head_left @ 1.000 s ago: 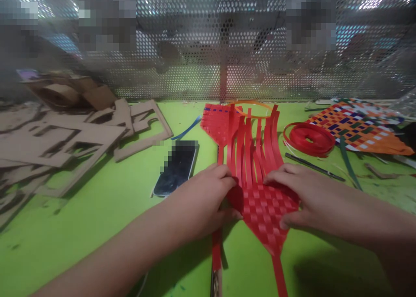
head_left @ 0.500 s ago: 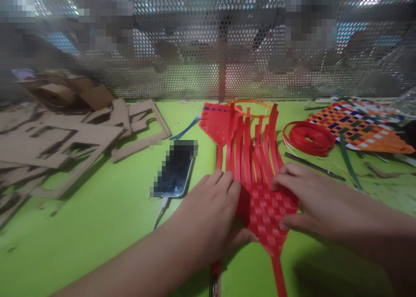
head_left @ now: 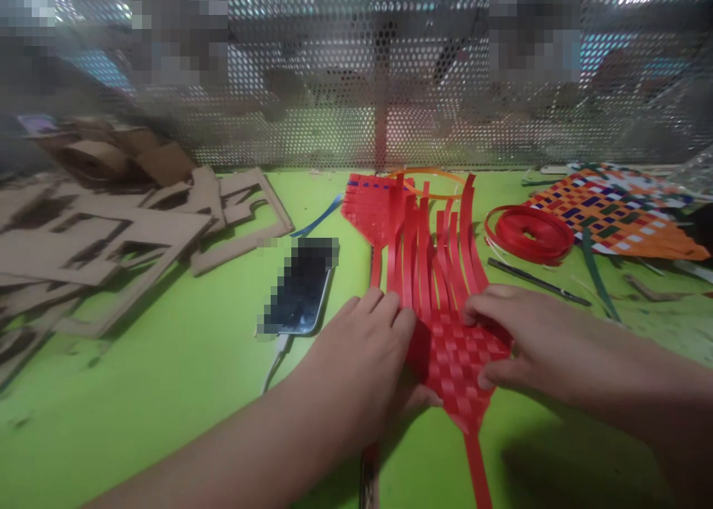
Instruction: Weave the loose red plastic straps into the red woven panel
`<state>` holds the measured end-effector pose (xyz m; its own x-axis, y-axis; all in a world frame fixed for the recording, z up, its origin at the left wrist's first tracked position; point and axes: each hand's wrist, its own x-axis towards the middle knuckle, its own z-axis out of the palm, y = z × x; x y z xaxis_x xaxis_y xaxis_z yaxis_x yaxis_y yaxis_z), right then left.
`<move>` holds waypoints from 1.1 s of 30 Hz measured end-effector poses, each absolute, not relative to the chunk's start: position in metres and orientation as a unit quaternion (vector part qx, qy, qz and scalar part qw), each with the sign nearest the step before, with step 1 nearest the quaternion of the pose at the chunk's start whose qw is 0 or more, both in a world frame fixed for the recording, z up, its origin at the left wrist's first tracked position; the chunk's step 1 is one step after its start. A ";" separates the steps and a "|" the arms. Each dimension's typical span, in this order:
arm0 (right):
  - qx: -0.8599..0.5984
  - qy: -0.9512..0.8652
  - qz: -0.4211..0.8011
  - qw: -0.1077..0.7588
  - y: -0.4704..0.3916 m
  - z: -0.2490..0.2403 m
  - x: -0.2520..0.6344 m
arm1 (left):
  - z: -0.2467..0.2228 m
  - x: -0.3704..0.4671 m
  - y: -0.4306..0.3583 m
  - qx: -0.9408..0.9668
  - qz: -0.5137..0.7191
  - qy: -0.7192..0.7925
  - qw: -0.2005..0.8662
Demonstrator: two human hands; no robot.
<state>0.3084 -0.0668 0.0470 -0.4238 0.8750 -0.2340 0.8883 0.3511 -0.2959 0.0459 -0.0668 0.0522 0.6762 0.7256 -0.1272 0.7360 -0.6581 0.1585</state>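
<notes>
A red woven strip piece (head_left: 460,364) lies in front of me, its loose strips (head_left: 423,256) fanning away and one tail strip running toward me. My left hand (head_left: 373,353) grips its left edge, fingers curled over it and thumb along the lower side. On the right side, my right hand (head_left: 515,338) holds the weave with bent fingers on top and the thumb at the lower right edge. Beyond the loose strips sits a second red woven piece (head_left: 370,204) with a blue strip threaded through it. My left fingertips are partly hidden.
A phone (head_left: 304,286) with a charging cable lies left of my hand. Cut cardboard pieces (head_left: 150,234) cover the left side. To the right are a red strip coil (head_left: 557,234), a black pen-like tool (head_left: 538,281) and a multicoloured woven sheet (head_left: 601,212). A perforated metal screen (head_left: 334,122) stands behind.
Both hands keep their hold on the red weave, with the right fingers shifting very slightly. The whole view has moved a little; nothing else visibly differs.
</notes>
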 end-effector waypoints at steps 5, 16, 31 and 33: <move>0.552 0.821 -0.148 0.005 -0.072 0.045 0.307 | 0.052 0.046 -0.067 0.912 -0.022 0.398 0.101; 0.568 0.810 -0.144 0.012 -0.073 0.047 0.304 | 0.048 0.044 -0.068 0.916 -0.014 0.392 0.083; 0.576 0.805 -0.143 0.012 -0.071 0.045 0.305 | 0.051 0.042 -0.065 0.907 -0.004 0.407 0.109; 0.575 0.806 -0.137 0.009 -0.071 0.045 0.305 | 0.051 0.042 -0.064 0.906 -0.003 0.409 0.108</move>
